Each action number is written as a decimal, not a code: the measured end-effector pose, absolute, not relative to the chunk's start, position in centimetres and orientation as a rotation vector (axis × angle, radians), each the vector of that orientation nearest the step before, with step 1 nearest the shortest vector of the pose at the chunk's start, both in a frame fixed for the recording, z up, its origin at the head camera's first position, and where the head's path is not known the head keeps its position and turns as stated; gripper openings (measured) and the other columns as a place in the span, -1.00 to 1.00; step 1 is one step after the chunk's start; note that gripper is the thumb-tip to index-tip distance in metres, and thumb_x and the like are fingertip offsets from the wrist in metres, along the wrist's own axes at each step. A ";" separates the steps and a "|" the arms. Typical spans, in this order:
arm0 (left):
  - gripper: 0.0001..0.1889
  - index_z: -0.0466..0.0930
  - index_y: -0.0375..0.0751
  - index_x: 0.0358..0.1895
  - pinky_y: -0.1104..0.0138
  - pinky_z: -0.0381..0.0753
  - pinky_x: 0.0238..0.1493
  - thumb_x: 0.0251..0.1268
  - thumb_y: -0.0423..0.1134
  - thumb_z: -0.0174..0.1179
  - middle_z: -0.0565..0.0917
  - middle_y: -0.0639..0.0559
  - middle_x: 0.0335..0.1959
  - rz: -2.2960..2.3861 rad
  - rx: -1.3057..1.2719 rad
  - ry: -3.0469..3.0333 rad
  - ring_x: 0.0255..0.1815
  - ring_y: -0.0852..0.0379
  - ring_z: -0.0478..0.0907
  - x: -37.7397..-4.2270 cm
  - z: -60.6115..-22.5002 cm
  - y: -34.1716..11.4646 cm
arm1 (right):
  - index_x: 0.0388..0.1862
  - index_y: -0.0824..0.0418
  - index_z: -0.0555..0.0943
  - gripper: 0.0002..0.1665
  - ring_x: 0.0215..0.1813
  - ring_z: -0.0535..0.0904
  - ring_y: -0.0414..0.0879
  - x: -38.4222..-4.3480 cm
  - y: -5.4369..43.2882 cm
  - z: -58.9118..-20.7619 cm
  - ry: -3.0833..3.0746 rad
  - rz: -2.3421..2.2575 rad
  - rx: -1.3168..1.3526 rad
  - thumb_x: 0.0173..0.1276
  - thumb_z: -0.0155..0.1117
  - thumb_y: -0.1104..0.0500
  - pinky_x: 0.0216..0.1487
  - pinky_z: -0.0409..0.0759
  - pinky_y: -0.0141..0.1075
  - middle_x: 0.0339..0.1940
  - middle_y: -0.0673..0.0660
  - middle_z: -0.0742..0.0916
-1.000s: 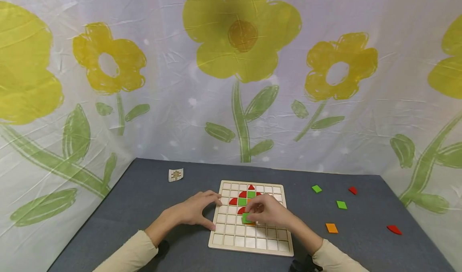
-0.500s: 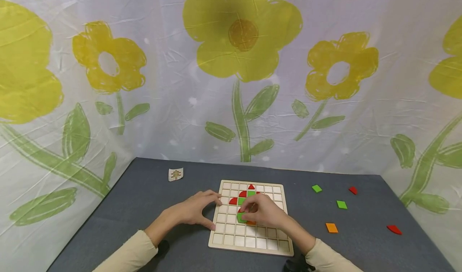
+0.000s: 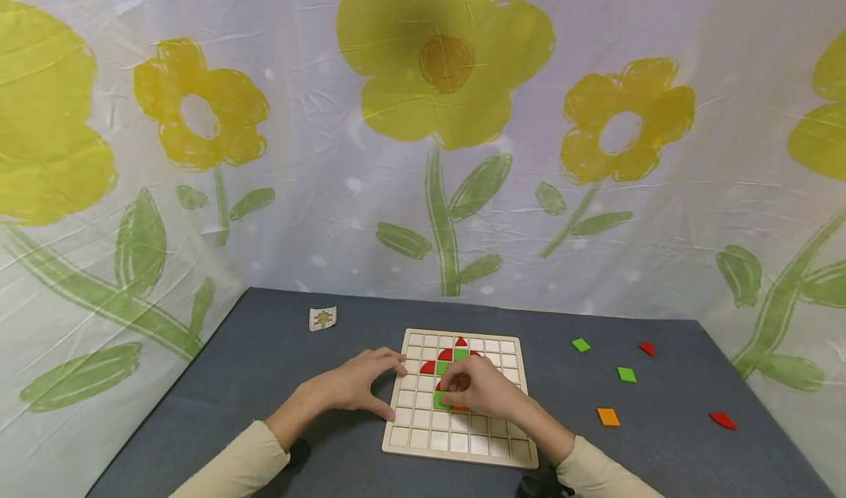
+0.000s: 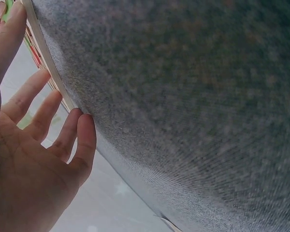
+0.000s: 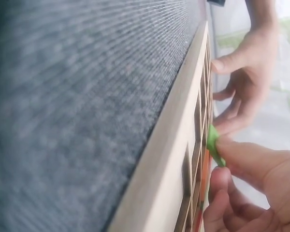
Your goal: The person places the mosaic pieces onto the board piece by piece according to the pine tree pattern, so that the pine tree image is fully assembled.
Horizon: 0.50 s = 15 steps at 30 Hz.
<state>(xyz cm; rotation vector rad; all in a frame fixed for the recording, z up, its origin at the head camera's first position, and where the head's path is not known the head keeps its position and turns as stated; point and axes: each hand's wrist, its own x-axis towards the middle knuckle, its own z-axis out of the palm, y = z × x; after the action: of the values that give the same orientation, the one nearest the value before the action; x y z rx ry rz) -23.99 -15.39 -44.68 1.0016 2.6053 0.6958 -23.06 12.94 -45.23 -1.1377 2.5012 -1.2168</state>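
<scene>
A wooden grid board [image 3: 456,445] lies on the dark table, with red, green and orange pieces set in some of its cells. My right hand [image 3: 485,388] pinches a green square tile [image 3: 441,400] between thumb and fingers over the board's middle. In the right wrist view that green tile [image 5: 214,145] is tilted against the grid. My left hand [image 3: 350,384] touches the board's left edge with spread fingers and thumb; the left wrist view has its fingertips [image 4: 51,99] along the wooden rim. Some cells are hidden behind my right hand.
Loose on the table to the right are two green squares [image 3: 626,374], an orange square [image 3: 608,417] and two red pieces [image 3: 723,421]. A small patterned card [image 3: 322,319] lies at the back left. Behind the table hangs a flowered cloth [image 3: 297,189].
My right hand has shifted slightly left with the green tile, which now sits flatter over a cell left of the orange piece. My left hand stays at the board's edge.
</scene>
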 end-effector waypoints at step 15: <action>-0.32 0.54 -0.12 0.25 -0.14 0.26 0.33 0.08 0.06 0.56 0.36 -0.13 0.44 0.680 1.000 2.606 0.42 -0.25 0.26 -23.9 -44.6 -15.5 | -0.31 0.22 0.75 -0.92 -0.40 0.62 -0.23 -23.0 13.2 -45.0 2.516 -1.203 -1.131 0.27 0.52 0.32 -0.31 0.61 -0.33 -0.41 -0.04 0.73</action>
<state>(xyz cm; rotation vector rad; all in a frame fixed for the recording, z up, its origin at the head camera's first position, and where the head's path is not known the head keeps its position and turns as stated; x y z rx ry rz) -23.94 -15.48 -44.58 1.0000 2.6060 0.6802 -22.99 13.20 -44.97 -1.1308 2.5159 -1.2030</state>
